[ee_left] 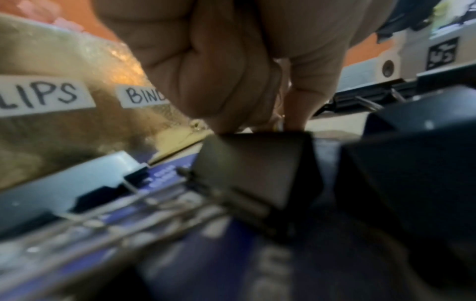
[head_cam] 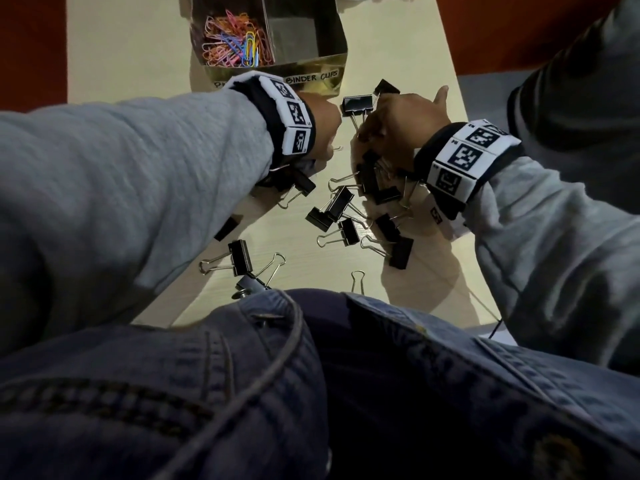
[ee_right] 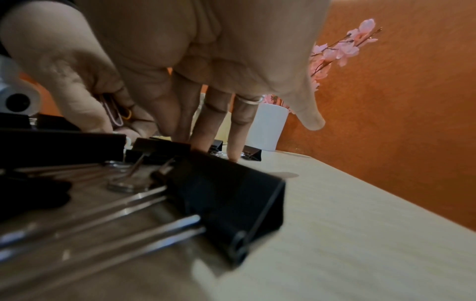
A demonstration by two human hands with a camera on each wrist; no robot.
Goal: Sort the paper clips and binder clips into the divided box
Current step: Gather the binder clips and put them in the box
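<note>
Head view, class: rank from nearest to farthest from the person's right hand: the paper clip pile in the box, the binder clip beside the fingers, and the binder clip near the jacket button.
1. binder clip beside the fingers, just left of the right hand.
2. paper clip pile, in the box's left compartment.
3. binder clip near the jacket button, table's near edge.

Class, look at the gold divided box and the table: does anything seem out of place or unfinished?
Yes. The gold divided box holds coloured paper clips on its left, but its compartment labelled for binder clips looks empty, while the black binder clips lie scattered across the pale table.

Pale table point(head_cam: 398, 57) — divided box point(head_cam: 311, 76); binder clips point(head_cam: 346, 230)
</note>
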